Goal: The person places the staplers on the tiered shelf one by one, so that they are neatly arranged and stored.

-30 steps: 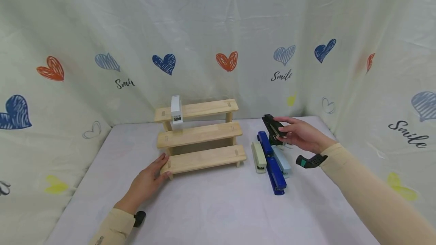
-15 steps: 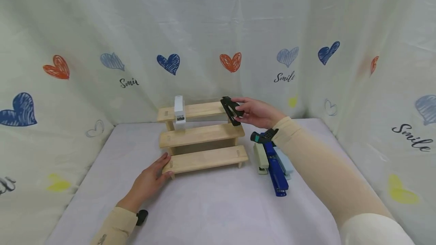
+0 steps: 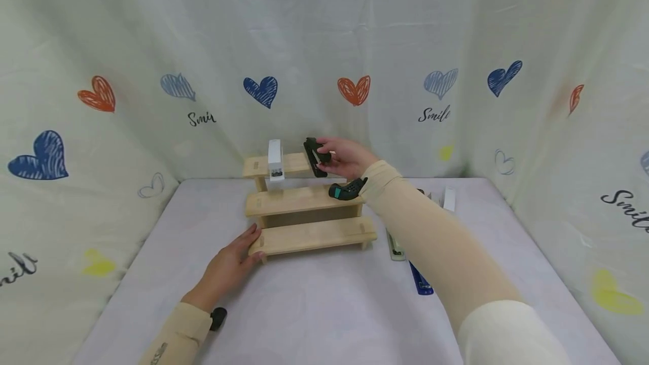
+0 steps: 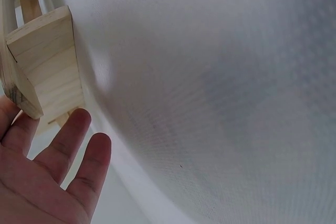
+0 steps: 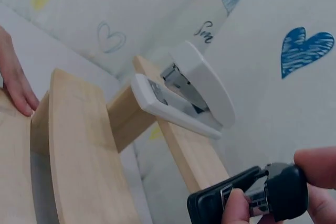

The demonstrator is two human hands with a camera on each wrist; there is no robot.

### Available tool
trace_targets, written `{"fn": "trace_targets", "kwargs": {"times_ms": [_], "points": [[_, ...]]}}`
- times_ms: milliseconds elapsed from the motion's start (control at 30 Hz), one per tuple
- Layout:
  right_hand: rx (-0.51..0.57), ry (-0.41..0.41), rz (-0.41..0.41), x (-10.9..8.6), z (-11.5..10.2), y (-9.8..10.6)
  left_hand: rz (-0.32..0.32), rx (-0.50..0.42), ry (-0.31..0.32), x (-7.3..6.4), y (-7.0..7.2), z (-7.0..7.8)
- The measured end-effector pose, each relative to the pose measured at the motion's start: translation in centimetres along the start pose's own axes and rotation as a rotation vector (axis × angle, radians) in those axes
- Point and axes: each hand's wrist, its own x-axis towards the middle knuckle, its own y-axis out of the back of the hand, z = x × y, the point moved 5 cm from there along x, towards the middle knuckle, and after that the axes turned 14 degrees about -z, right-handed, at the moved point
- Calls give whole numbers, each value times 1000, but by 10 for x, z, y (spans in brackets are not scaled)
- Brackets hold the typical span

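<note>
Right hand (image 3: 349,159) is pinching a wedge-shaped, black-and-metal stapler (image 3: 312,159); left hand (image 3: 226,268) is gripping a stepped, flat-planked rack (image 3: 299,200) of pale wood.

- Back curtain (image 3: 324,27), right of centre: "Smile" (image 3: 434,114)
- Back curtain, left: "Smi" (image 3: 201,119), its end unclear
- Right curtain (image 3: 608,145): "Smil" (image 3: 626,205), cut at view's edge
- Left curtain (image 3: 40,218): "ile" (image 3: 24,265), cut off
- Left sleeve (image 3: 174,328): illegible marking (image 3: 159,353)

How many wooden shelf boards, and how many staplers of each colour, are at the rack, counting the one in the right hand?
Wooden shelf boards: 3
White stapler: 1
Black stapler, in the right hand: 1
Total: 5
</note>
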Motion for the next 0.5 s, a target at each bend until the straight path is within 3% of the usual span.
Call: {"fn": "trace_targets", "kwargs": {"times_ms": [167,500], "points": [[-97,-5,60,8,2,-14,-5,2,8,0,1,0],[-229,11,22,11,8,-23,-3,-2,-1,1,0,0]]}}
